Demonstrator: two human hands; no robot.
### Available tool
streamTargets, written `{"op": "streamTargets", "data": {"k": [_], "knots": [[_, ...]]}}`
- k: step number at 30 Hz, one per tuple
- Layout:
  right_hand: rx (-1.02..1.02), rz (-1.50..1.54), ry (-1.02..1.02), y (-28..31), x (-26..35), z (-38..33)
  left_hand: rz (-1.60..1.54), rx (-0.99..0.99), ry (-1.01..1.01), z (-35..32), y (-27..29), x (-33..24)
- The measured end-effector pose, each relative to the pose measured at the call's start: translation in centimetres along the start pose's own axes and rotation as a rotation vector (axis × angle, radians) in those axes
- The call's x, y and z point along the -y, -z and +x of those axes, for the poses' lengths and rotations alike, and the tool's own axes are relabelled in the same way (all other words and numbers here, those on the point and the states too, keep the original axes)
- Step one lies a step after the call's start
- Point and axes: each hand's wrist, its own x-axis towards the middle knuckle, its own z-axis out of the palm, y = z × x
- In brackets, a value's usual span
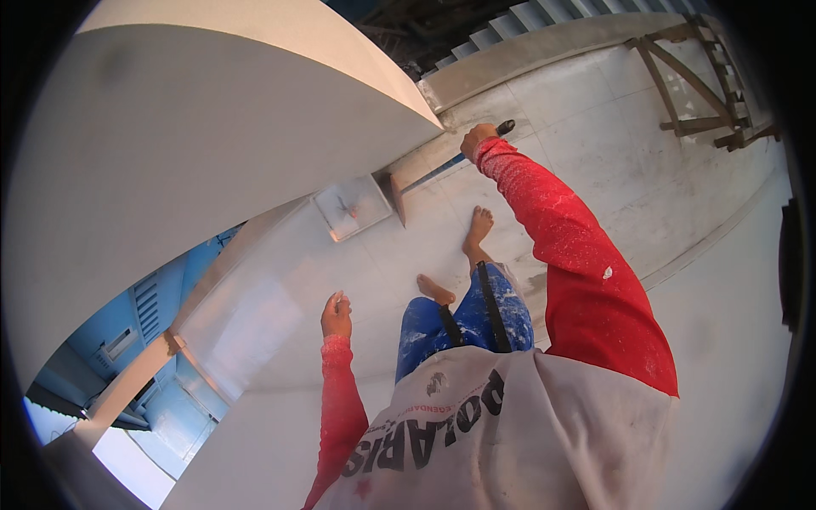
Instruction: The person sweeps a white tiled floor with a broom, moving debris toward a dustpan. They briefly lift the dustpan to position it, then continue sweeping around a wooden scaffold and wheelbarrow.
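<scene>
Nearest, bottom centre, there's a white shirt (510,433) with red sleeves and a chunky black printed logo across the chest. Just above it, blue paint-splattered trousers (463,319) and two bare feet on the white tiled floor (595,144). Left hand (337,316) sits lower centre, fingers loosely curled, holding nothing, close to the white wall (280,280). Right hand (478,136), upper centre, is wrapped tight round the dark handle of a long scraper (442,167), blade end touching the wall's ledge. A wooden frame (697,85) stands far upper right.
</scene>
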Motion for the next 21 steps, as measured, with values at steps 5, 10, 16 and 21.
{"op": "streamTargets", "data": {"k": [5,10,16,21], "knots": [[0.09,0.214,-0.3,-8.9,-7.2,-11.6,-0.092,-0.043,0.302,-4.7,3.2,18.0],[0.121,0.22,-0.335,-6.4,-4.3,-20.7,0.016,0.149,0.734,-11.1,2.4,20.2],[0.173,0.313,-0.299,-12.4,-1.4,-11.6,-0.029,0.155,0.184,-0.5,0.1,8.7],[0.361,0.327,-0.609,-19.9,-12.6,-26.4,-0.077,-0.029,0.265,0.1,4.6,9.0]]}}
